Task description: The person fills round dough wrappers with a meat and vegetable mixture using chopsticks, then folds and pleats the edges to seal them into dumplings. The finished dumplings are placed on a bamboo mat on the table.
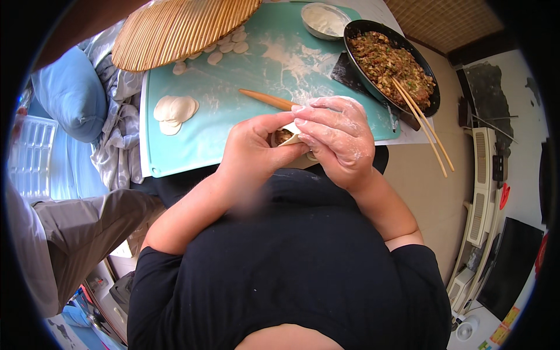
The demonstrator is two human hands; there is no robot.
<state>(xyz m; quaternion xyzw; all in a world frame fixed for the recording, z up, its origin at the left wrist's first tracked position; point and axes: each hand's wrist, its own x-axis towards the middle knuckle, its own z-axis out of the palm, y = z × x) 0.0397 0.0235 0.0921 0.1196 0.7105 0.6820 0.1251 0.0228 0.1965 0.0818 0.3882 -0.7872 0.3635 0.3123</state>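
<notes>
Just over the mat's front edge, my left hand point(252, 147) and my floury right hand point(343, 137) meet around a dumpling point(284, 136). Its white wrapper is partly folded, and brown filling shows in the gap on the left. The fingers of both hands pinch the wrapper; the right fingers hide much of it. Behind them lies a wooden rolling pin point(263, 98), its right end covered by my right hand. A small pile of flat round wrappers point(175, 112) rests at the mat's left. Chopsticks point(421, 119) lean out of a black pan point(431, 105) heaped with chopped filling point(389, 67).
The teal mat point(198, 143) is dusted with flour. A flour bowl point(325, 21) stands at the back, beside the pan. At the far left, a round woven tray point(181, 30) overhangs several small dough discs point(232, 42). Another person's grey-trousered leg point(96, 233) is close on my left.
</notes>
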